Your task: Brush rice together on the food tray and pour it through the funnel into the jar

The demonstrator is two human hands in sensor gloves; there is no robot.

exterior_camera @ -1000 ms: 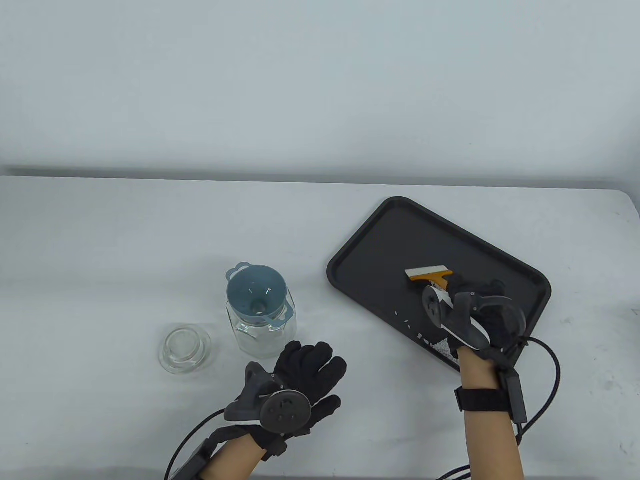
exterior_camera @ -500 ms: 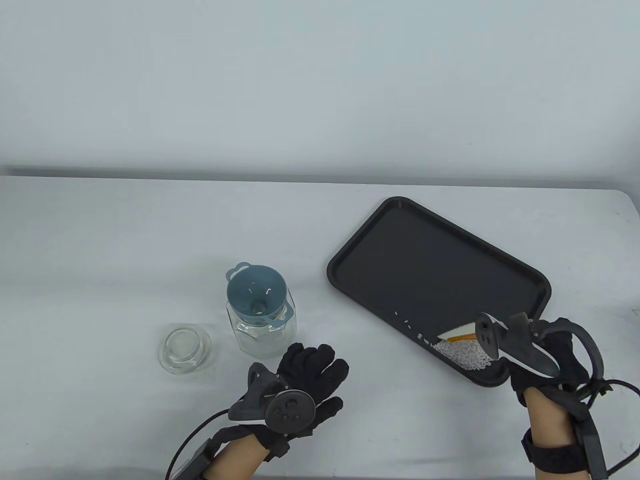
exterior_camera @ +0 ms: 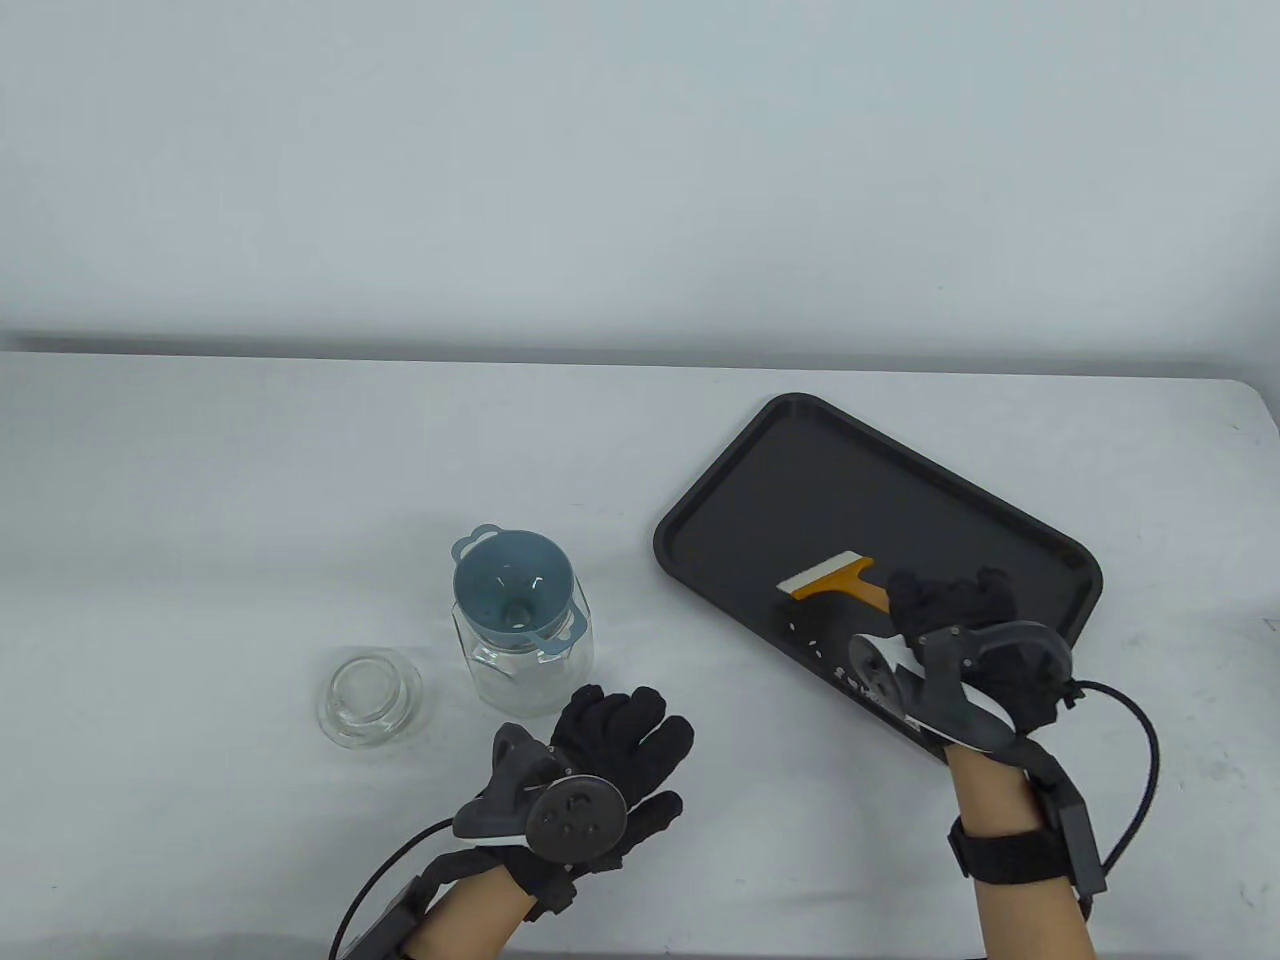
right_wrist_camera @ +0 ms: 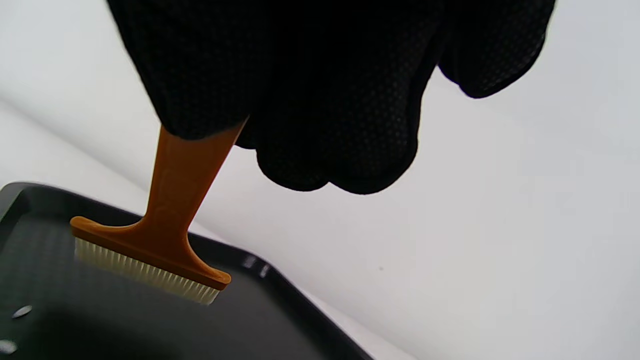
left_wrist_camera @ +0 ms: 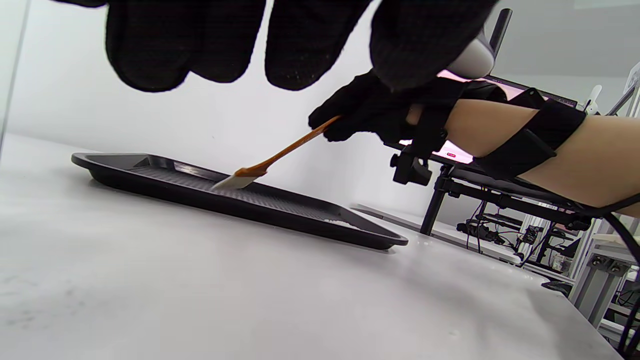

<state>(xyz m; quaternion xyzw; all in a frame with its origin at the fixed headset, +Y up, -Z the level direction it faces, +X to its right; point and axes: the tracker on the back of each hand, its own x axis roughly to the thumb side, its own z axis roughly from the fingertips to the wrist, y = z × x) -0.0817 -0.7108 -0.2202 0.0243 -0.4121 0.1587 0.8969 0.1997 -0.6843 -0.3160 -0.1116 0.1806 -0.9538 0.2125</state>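
My right hand (exterior_camera: 950,610) grips the orange handle of a brush (exterior_camera: 828,580) whose white bristles sit on the floor of the black food tray (exterior_camera: 800,470), left of the hand. A few loose rice grains (exterior_camera: 815,640) lie by the tray's near rim; the main rice pile is hidden behind my right tracker. In the right wrist view the brush (right_wrist_camera: 150,250) hangs from my curled fingers (right_wrist_camera: 300,100) over the tray (right_wrist_camera: 30,200). The glass jar (exterior_camera: 525,660) stands with a blue funnel (exterior_camera: 515,590) in its mouth. My left hand (exterior_camera: 625,740) rests flat on the table just right of the jar, holding nothing.
A clear glass lid (exterior_camera: 370,697) lies on the white table (exterior_camera: 250,500) left of the jar. In the left wrist view the tray (left_wrist_camera: 240,200) lies low with the brush (left_wrist_camera: 280,157) tilted onto it; stands and cables crowd the background beyond the table's right edge.
My right hand swept the brush back to the tray's near right corner half a second ago, then returned it up-left to the tray's middle left. The left hand barely moved.
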